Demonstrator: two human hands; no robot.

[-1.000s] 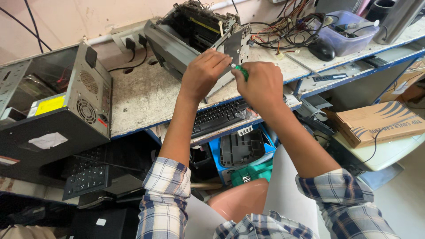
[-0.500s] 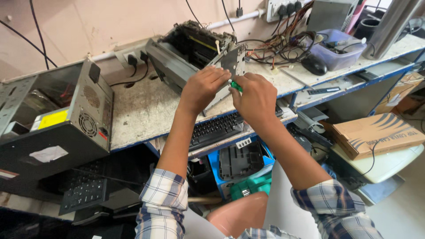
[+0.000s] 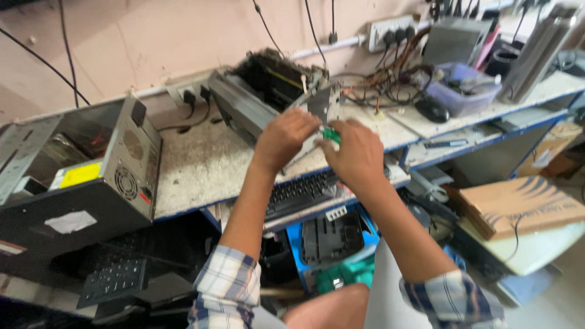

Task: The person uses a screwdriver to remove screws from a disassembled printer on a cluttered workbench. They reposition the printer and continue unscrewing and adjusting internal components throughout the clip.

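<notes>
Near the worktop's (image 3: 201, 164) front edge, the left hand (image 3: 285, 137) grips a metal bracket (image 3: 323, 106) on the opened computer case (image 3: 262, 97); the right hand's (image 3: 356, 153) fingers clench a green-handled screwdriver (image 3: 331, 135).

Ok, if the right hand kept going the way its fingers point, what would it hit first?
Probably the grey metal bracket just beyond the right hand, then the open dark device; depth is unclear.

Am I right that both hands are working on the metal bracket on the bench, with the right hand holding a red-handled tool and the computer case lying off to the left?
Not quite: in the head view the tool in the right hand has a green handle, not red. The left hand is also at the metal bracket, and the computer case does lie to the left.
</notes>
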